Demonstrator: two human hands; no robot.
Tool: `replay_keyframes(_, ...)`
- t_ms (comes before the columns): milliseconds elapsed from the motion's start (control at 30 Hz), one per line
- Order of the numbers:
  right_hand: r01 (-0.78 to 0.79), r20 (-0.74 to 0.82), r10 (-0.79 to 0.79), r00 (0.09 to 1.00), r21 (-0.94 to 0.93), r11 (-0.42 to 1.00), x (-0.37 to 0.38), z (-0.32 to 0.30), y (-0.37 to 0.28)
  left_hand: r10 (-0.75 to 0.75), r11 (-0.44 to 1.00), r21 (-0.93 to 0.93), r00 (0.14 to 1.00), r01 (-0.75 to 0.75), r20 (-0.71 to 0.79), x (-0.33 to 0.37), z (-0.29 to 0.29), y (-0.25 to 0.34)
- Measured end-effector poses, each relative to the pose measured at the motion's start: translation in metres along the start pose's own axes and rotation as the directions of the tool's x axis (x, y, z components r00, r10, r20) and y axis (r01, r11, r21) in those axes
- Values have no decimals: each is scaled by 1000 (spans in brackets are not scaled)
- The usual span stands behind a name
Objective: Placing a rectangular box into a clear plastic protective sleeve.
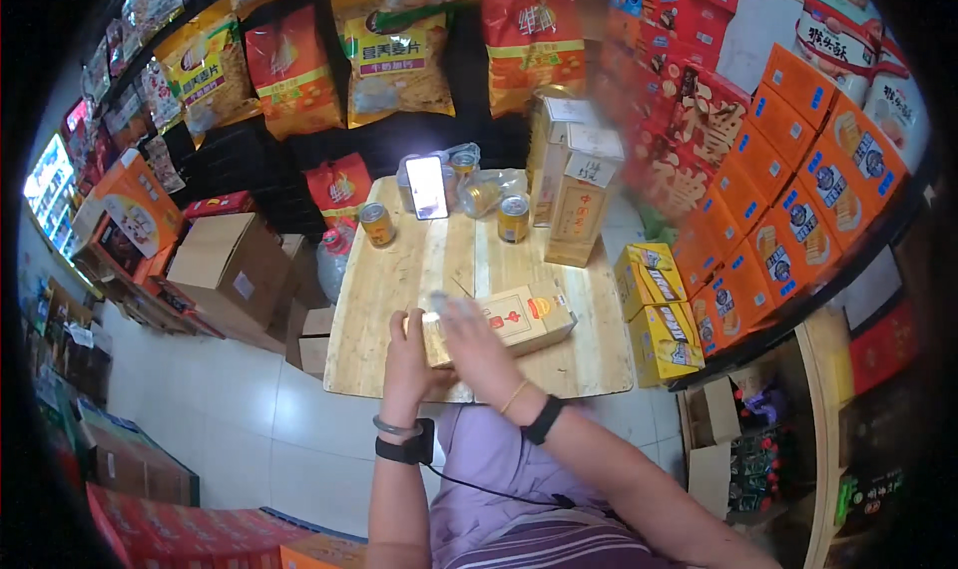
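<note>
A long cream-and-gold carton [524, 315] with red lettering lies on its side on the wooden table [399, 270], near its front edge. My left hand [407, 357] grips the left end of this carton, fingers bent over it. Across its top, toward that same end, passes my right hand [471, 337]; its fingers are smeared by motion. A pale greyish patch shows at the right fingertips, too blurred to name.
Two tall cartons [584, 195] stand at the table's back right. Further back are gold cans [513, 218], a lit phone [427, 188] standing up, and a clear plastic bag [489, 192]. Stacked orange boxes [788, 200] and yellow boxes [667, 341] rise at the right, brown cardboard boxes [228, 270] at the left.
</note>
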State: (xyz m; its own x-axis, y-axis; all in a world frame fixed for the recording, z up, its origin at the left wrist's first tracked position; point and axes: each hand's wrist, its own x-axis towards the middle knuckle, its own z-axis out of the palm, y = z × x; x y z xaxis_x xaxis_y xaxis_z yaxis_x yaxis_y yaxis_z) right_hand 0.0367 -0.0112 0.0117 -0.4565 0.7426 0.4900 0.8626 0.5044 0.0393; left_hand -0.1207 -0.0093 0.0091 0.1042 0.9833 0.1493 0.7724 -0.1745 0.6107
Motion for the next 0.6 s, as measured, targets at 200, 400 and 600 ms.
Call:
replay_keyframes(200, 35, -41, -18, 999, 469, 883, -5, 4, 0, 77, 997, 21, 993, -75, -85, -4, 8, -17)
replay_keyframes(400, -205, 39, 204, 978, 347, 915, -44, -27, 87, -14, 998, -66, 1000, 14, 9, -5, -10, 9)
replay_keyframes(600, -258, 30, 257, 966, 56, 965, -37, -19, 72, -8, 998, -69, 1000, 7, -14, -5, -10, 10)
